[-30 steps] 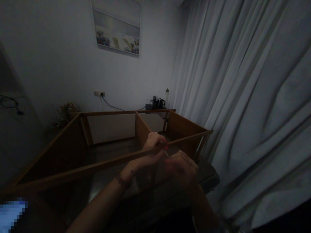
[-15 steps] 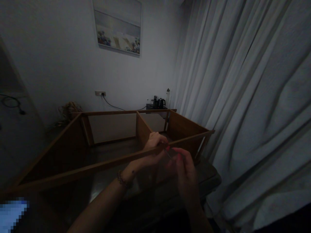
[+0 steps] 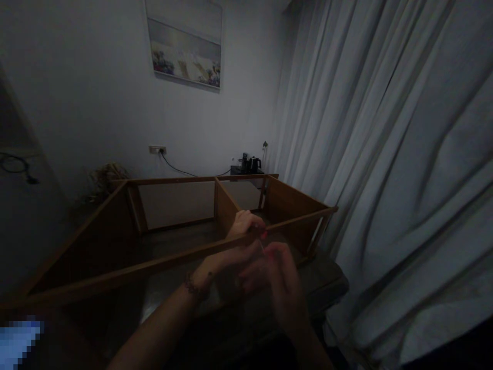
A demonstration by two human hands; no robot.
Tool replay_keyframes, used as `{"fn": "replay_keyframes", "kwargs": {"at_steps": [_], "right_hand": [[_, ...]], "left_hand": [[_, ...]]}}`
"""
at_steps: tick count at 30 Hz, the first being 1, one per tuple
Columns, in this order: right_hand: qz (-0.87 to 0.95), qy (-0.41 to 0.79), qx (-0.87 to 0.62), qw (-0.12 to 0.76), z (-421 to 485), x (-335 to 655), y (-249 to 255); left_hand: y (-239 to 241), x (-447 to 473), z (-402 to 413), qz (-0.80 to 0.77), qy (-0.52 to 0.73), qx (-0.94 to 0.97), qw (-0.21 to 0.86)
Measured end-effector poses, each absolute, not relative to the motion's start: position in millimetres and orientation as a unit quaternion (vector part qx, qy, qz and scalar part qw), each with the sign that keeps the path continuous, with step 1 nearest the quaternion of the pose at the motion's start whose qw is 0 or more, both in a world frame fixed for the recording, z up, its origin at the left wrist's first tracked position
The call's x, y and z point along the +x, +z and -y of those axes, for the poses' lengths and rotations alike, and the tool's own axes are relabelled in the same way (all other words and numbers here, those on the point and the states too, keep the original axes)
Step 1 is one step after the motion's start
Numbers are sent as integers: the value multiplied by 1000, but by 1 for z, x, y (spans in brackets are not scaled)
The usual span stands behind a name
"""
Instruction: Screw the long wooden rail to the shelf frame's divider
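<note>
Wooden rail (image 3: 162,264) of the cabinet frame (image 3: 292,203) sits clamped under our left hand (image 3: 246,231), fingers curled over its top edge. Just below that grip, our right hand (image 3: 277,275) (blurred in the dim light) comes up to a thin pale rod (image 3: 263,246); we cannot tell whether it pinches it. Right of both hands hangs a curtain (image 3: 385,154).

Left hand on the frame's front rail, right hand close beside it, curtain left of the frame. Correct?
No. The head view shows the curtain to the right of the frame, not the left. The left hand is on the front rail, with the right hand close beside it.
</note>
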State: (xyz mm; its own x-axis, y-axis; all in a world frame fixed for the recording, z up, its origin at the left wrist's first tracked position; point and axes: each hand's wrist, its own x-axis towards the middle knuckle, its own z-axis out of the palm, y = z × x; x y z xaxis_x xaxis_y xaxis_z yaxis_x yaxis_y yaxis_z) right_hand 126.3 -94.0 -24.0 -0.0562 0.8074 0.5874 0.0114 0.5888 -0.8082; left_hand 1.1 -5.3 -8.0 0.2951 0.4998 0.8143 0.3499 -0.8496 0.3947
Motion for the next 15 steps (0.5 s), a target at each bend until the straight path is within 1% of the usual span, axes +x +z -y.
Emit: {"fn": "replay_keyframes", "kwargs": {"at_steps": [1,3,6,12,15], "right_hand": [[662,305,-308,612,93,128,-24],[711,214,-302,598,88,135,-27],[789,75,-286,538,75,153,-34],[804,-95,-216,546,55,170,-34],[763,-129,-218,595,52,162,-32]], "left_hand": [[-8,1,5,-264,527,805,74],[-10,0,3,-261,516,812,80],[-12,-1,0,-260,513,814,76],[-12,0,0,-251,521,814,54],[-11,0,0,-244,526,813,46]]}}
